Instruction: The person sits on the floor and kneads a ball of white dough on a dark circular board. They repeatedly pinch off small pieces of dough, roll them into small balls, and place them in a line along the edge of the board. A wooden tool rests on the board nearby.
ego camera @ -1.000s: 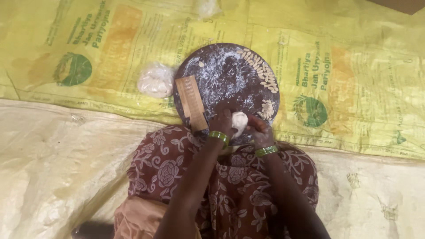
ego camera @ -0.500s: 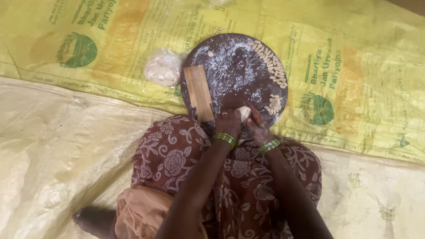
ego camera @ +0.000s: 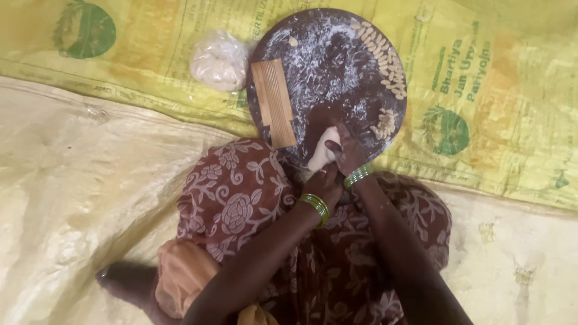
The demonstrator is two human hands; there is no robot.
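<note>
I saw a yellow woven sack (ego camera: 494, 102) spread on the floor, a round dark board (ego camera: 328, 72) dusted with flour lying on it. On the board's left lay a ridged wooden paddle (ego camera: 274, 102); small shaped dough pieces (ego camera: 385, 66) lined its right rim. At the near edge, my left hand (ego camera: 323, 183) and right hand (ego camera: 348, 153) both closed around a dough lump (ego camera: 322, 150) — fingers narrow, pinching it.

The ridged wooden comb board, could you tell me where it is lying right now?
In the head view, the wooden comb board lies on the left part of the round dark plate, between the bagged dough and the hands' dough piece.
</note>
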